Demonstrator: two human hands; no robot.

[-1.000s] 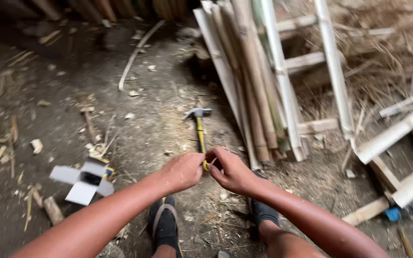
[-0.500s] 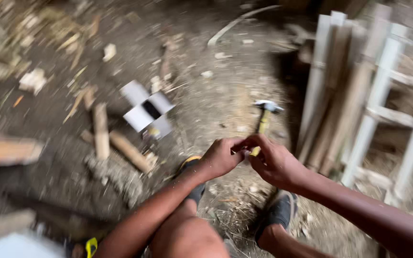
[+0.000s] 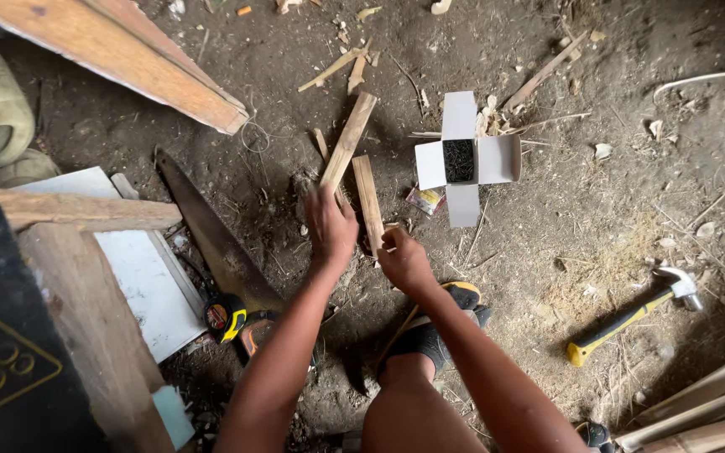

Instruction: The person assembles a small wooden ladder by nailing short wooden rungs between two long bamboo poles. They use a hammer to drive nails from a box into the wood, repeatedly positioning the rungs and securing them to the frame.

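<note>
The left hand (image 3: 331,228) grips a wooden strip (image 3: 347,143) on the dirt floor (image 3: 597,201); the right hand (image 3: 404,262) clasps a shorter strip (image 3: 367,197). Just beside lie an opened white nail box (image 3: 463,159), a saw (image 3: 211,239) and, well apart, a hammer (image 3: 635,315).

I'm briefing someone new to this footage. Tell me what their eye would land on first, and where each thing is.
In the middle, the left hand and right hand reach for two wooden sticks on the dirt floor. Just beyond them lies an opened white box of dark nails. A hand saw lies to the left, and a yellow-handled hammer lies apart to the right.
</note>
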